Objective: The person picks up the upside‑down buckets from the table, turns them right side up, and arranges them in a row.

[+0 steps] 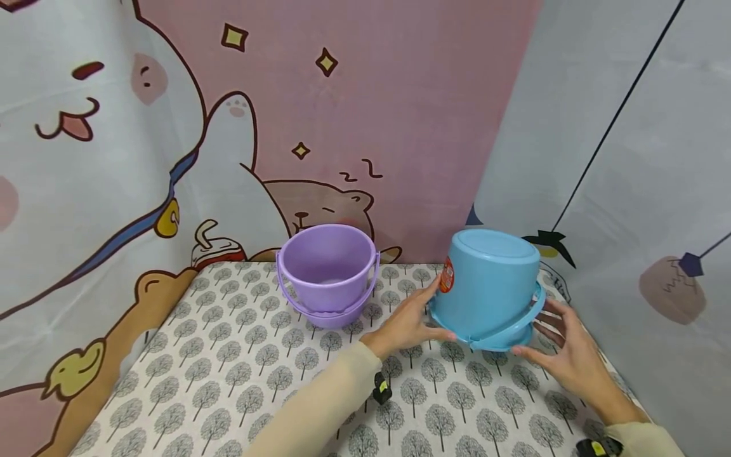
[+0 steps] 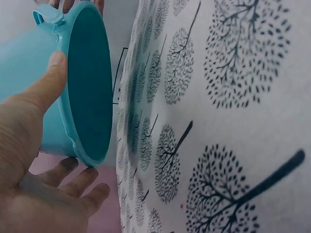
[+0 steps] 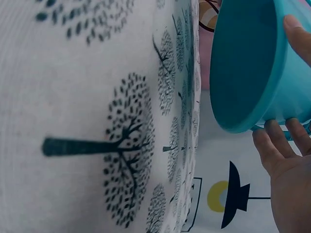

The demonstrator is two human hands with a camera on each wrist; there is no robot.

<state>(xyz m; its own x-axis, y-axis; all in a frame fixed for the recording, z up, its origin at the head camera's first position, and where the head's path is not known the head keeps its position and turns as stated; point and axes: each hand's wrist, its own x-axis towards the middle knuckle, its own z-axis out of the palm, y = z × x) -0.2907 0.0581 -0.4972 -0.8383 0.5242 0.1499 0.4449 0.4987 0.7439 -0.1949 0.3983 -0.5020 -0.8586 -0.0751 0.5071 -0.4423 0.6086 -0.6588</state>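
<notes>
A light blue bucket (image 1: pixel 491 285) is held upside down, tilted, a little above the cloth. Its mouth faces down and its base is up; a red round sticker (image 1: pixel 447 275) shows on its left side. The left hand (image 1: pixel 407 325) grips the rim from the left, and in the left wrist view its thumb (image 2: pixel 48 82) lies on the bucket's outer wall. From the right, the right hand (image 1: pixel 571 355) holds the rim near the handle (image 1: pixel 511 327). In the right wrist view the bucket's dark inside (image 3: pixel 248 58) is visible.
A purple bucket (image 1: pixel 328 289) stands upright to the left, its handle (image 1: pixel 325 312) hanging down in front. Both rest areas share a tree-print tablecloth (image 1: pixel 251 374). Behind the table hangs a cartoon-printed curtain (image 1: pixel 411 127).
</notes>
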